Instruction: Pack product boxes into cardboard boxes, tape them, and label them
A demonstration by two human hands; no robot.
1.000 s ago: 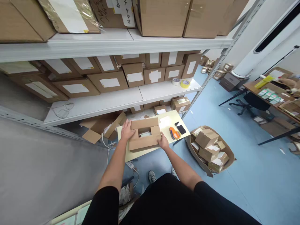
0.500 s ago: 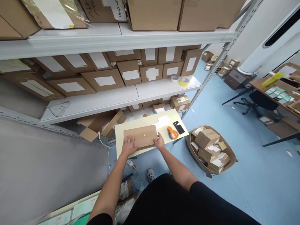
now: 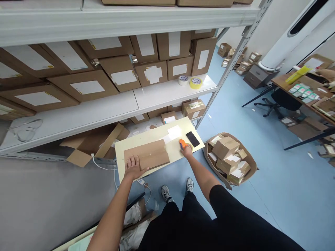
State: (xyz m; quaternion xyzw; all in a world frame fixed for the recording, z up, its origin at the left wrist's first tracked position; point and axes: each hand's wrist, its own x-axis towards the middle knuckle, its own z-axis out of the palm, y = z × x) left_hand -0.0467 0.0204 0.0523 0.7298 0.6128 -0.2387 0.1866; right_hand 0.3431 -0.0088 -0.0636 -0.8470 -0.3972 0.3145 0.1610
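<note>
A flat brown cardboard box lies on a small pale-yellow table. My left hand rests on the box's near left part, fingers spread and holding nothing. At the table's right side, my right hand is closed round an orange tape dispenser; a yellowish tape roll shows partly beside the fingers. White paper lies between the box and a black phone, which is just beyond the dispenser.
Behind the table stands a metal shelf with labelled cartons and two tape rolls. An open carton sits at its lower left. On the floor at right is a large box full of small parcels. A cable hangs at left.
My right hand has left the box's right edge and moved right to grip the tape dispenser. My left hand stays on the box. The view has shifted.
</note>
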